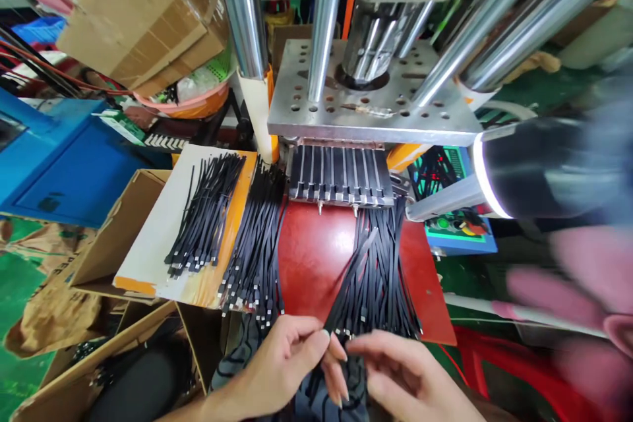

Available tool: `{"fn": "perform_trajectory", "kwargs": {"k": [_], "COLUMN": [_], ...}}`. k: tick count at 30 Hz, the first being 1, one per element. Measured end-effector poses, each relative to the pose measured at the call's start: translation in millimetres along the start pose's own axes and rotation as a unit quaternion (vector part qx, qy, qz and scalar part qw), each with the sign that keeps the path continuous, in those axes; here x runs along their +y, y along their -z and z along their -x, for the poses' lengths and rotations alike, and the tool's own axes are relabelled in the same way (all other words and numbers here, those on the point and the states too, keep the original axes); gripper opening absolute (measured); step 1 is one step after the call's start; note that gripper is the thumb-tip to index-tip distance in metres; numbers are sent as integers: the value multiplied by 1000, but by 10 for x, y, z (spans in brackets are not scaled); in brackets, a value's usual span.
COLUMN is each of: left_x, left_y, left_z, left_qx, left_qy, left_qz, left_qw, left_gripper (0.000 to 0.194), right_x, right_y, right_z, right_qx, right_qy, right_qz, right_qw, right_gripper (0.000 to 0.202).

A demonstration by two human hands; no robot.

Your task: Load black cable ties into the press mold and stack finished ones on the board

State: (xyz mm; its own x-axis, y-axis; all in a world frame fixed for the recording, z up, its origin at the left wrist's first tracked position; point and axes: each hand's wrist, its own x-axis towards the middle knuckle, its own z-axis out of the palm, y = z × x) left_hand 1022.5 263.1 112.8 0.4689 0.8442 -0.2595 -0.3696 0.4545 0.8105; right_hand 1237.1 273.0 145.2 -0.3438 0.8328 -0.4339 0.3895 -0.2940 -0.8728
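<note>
My left hand (pixel 289 359) is at the front edge of the red board. Its thumb and finger pinch the end of a flat black cable, whose connector is mostly hidden. To its right, my right hand (pixel 408 372) has its fingers bent and apart, close to the connector ends, with nothing visible in it. A bundle of black cables (pixel 378 270) fans out on the red board (pixel 314 244), just beyond both hands. Behind it, under the press plate, a metal fixture (pixel 341 175) has parallel dark bars or slots.
Two more cable bundles (pixel 267 231) (pixel 208 211) lie to the left, one on a white board (pixel 155 211). Thick steel columns (pixel 242 13) and a perforated plate (pixel 291 112) rise above the fixture. A pink fan (pixel 573 297) is at right, cardboard boxes (pixel 113 237) at left.
</note>
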Motion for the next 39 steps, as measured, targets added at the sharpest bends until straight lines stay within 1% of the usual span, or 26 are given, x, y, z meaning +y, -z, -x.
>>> {"fn": "perform_trajectory", "kwargs": {"k": [1,3,5,7,8,10,12,14,15,17,19,22,24,26,28,30,31,33,35,39], "left_x": [-38,-114,-131,-38,52,293,559,788,875,985,1025,1020,1014,1020,1036,1056,1066,1083,1099,1142], "left_y": [8,52,124,198,226,257,251,218,197,160,146,175,214,253,285,310,321,343,371,447], "left_z": [67,163,202,181,148,36,-123,-292,-368,-481,-539,-559,-557,-553,-545,-533,-524,-504,-481,-433], "left_qx": [0,0,8,46,74,117,124,105,98,88,78,68,62,54,53,56,56,50,45,41], "left_qy": [-11,-28,-27,-26,-35,-80,-144,-195,-211,-224,-226,-217,-205,-193,-188,-192,-195,-200,-200,-217], "left_qz": [-36,-97,-167,-260,-303,-349,-344,-338,-343,-360,-364,-344,-323,-302,-286,-279,-276,-262,-249,-258], "left_qw": [999,995,986,964,950,926,920,915,910,901,900,911,922,932,938,939,940,943,947,940], "left_gripper": [50,55,57,51,46,41,40,33,30,26,29,32,30,28,25,22,21,20,20,17], "right_x": [-79,-205,-263,-254,-234,-187,-154,-137,-131,-115,-94,-62,-42,-15,16,28,18,-43,-148,-343], "right_y": [-48,-220,-407,-529,-557,-561,-535,-520,-520,-532,-544,-541,-520,-486,-447,-413,-402,-396,-416,-501], "right_z": [-90,-276,-431,-529,-556,-582,-594,-608,-617,-638,-658,-677,-684,-694,-714,-749,-772,-824,-875,-940], "right_qx": [23,60,87,102,112,137,162,175,176,181,190,210,213,198,159,125,123,142,157,144], "right_qy": [21,67,103,134,155,198,234,260,273,286,294,309,314,316,319,322,326,332,339,352], "right_qz": [-40,-112,-167,-186,-175,-131,-81,-47,-33,-16,-17,-19,-14,-16,-31,-55,-64,-62,-37,-3], "right_qw": [999,990,977,968,966,962,955,948,945,941,937,928,925,928,934,937,935,931,927,925], "right_gripper": [42,42,41,39,37,34,34,33,31,27,22,14,16,24,29,27,25,17,12,15]}}
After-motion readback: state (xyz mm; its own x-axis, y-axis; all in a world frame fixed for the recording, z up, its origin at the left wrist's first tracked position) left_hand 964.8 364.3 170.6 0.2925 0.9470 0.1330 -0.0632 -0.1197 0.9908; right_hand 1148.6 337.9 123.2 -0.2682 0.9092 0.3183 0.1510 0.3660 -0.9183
